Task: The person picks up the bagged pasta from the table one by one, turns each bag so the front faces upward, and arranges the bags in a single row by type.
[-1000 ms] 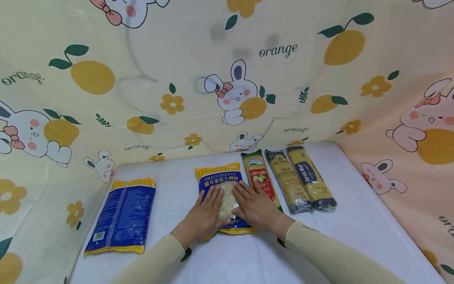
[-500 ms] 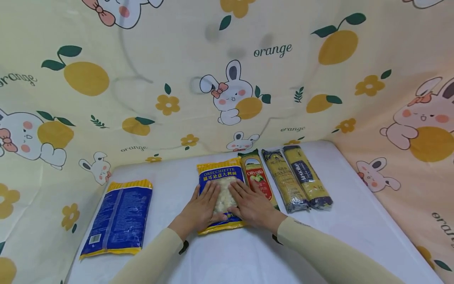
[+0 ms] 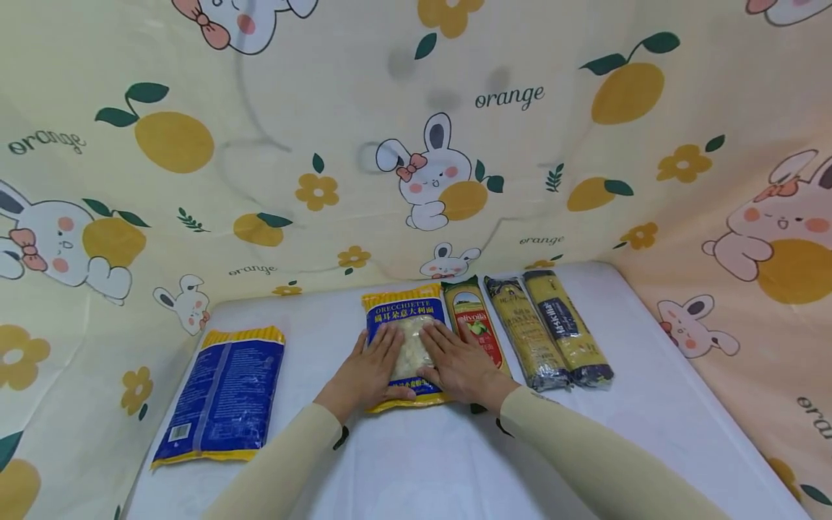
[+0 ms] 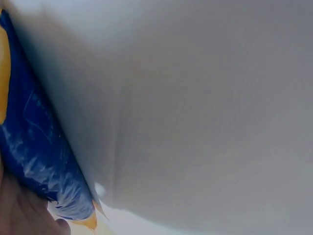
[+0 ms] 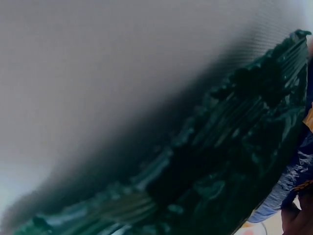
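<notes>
In the head view, a blue and yellow bag of orecchiette pasta (image 3: 416,347) lies face up on the white table, its clear window showing pale pasta. My left hand (image 3: 367,368) rests flat on the bag's left side with fingers straight. On its right side lies my right hand (image 3: 464,365), fingers extended and the back of the hand up. Close along the bag's right edge is a green and red Olivoila pasta pack (image 3: 479,325), partly covered by the right hand. Its green wrapper end (image 5: 234,147) fills much of the right wrist view. The left wrist view shows the bag's blue side (image 4: 44,132).
Two long yellow pasta packs, one with a dark label (image 3: 565,318) and one beside it (image 3: 528,332), lie farther right. A second blue and yellow bag (image 3: 227,390) lies back side up at the left. A printed curtain (image 3: 312,130) rises behind the white table (image 3: 416,477).
Under both flat hands, the orecchiette bag has slid away from the person, toward the back of the table, and sits straighter beside the Olivoila pack. The other packs stay put.
</notes>
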`<act>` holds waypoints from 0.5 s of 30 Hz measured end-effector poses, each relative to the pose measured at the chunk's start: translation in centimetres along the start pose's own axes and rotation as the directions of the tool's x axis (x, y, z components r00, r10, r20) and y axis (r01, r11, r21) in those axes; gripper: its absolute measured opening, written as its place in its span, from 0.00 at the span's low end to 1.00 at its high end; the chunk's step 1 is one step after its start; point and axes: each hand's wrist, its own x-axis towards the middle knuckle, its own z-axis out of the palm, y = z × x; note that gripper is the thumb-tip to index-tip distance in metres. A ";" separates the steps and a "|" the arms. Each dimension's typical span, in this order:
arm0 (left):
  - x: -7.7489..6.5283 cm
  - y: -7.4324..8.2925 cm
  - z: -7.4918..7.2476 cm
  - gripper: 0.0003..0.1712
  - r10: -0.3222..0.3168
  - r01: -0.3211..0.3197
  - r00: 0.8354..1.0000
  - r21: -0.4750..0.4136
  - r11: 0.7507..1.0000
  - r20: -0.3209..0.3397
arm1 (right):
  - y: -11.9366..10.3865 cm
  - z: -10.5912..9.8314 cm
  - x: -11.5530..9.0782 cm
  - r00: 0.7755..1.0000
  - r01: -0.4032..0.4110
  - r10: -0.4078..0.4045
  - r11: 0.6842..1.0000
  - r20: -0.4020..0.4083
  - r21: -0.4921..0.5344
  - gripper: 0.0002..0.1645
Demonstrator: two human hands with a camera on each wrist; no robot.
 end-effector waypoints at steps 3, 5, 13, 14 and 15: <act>0.1 -0.2 -0.1 0.68 -0.003 0.003 1.000 -0.012 1.000 0.005 | 0.0 0.0 0.1 1.000 -0.006 0.006 1.000 -0.008 -0.001 0.50; 0.1 -0.2 -0.1 0.68 -0.001 0.002 1.000 -0.035 0.999 0.006 | -0.1 -0.1 0.1 1.000 -0.009 0.009 1.000 -0.015 0.001 0.50; 0.0 0.0 0.2 0.68 -0.008 0.011 0.999 -0.083 0.997 0.033 | -0.3 -0.3 -0.4 1.000 -0.003 0.004 1.000 -0.019 0.031 0.49; 0.0 0.0 0.2 0.68 -0.009 0.011 1.000 -0.086 0.996 0.030 | -0.3 -0.3 -0.5 1.000 -0.002 0.003 1.000 -0.019 0.031 0.49; -0.1 0.0 0.2 0.68 -0.008 0.010 1.000 -0.085 0.996 0.024 | -0.3 -0.4 -0.5 1.000 -0.004 0.004 1.000 -0.017 0.029 0.49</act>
